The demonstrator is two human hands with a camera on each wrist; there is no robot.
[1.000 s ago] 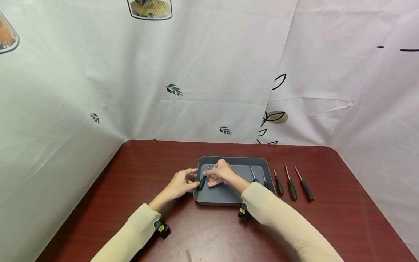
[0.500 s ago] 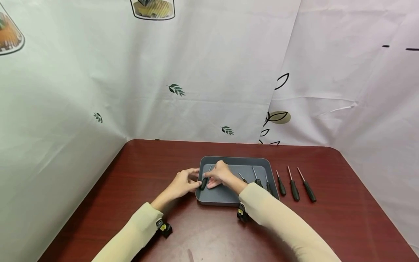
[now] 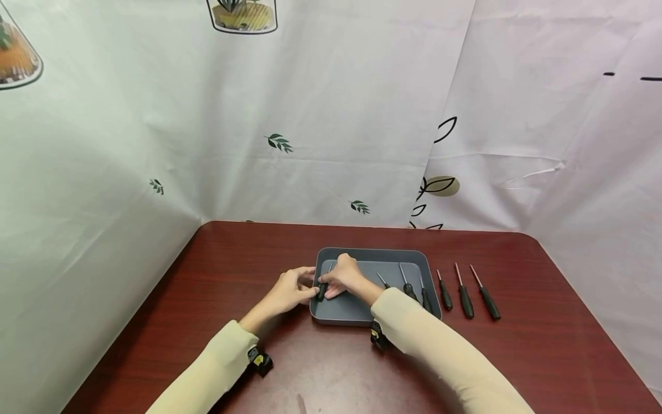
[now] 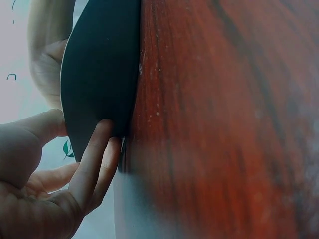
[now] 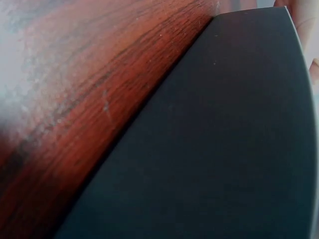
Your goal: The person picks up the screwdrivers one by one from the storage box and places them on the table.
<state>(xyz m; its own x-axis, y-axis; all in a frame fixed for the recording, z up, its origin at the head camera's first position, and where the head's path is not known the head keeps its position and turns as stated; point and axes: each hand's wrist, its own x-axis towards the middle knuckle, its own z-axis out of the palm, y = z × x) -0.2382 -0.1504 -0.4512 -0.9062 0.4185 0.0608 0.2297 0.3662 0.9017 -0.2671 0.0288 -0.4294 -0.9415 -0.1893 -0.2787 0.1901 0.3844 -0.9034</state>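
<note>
Step in hand, as I read it: placing a driver point(image 3: 322, 292) in the tray point(image 3: 372, 255). Right hand point(image 3: 343, 276) has thumb and fingers pinched on it, read from the head view; right wrist cam gets mostly tray wall, no pinch. Driver sits at the tray's 9 o'clock, shaft toward 12 to 1. Left hand point(image 3: 287, 289) clamps the 9 o'clock wall, thumb at rim, fingers outside; can't tell if thumb touches the handle. Next move probably calls for a gentle release, no nudge. Tray also holds three more drivers point(image 3: 408, 290), center to 3 o'clock, partly behind the right sleeve point(image 3: 439, 345). Three loose drivers point(image 3: 466, 303) lie on the table point(image 3: 248, 253), just outside at 3.
</note>
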